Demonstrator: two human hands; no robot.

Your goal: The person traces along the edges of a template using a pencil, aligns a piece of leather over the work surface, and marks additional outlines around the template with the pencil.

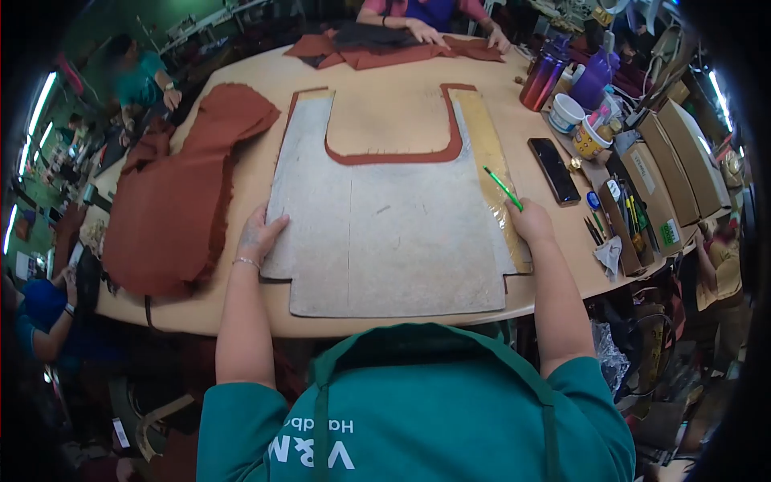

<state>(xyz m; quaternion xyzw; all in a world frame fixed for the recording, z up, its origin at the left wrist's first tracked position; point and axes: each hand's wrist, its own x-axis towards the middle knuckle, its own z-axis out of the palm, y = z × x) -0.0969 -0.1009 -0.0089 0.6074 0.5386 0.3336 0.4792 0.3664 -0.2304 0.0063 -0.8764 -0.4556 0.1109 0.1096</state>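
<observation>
A large grey pattern template with a U-shaped cutout lies on reddish-brown leather, which shows along the cutout's rim. Yellowish tape covers the template's right side. At the left edge, my left hand grips the template, thumb on top; its other fingers are partly hidden. My right hand is closed around a green pen and rests against the right edge of the template. The pen points up and to the left, over the taped strip.
A stack of brown leather pieces lies left on the table. On the right are a phone, a tumbler, cups and an open box of tools. Across the table a person's hands touch more leather.
</observation>
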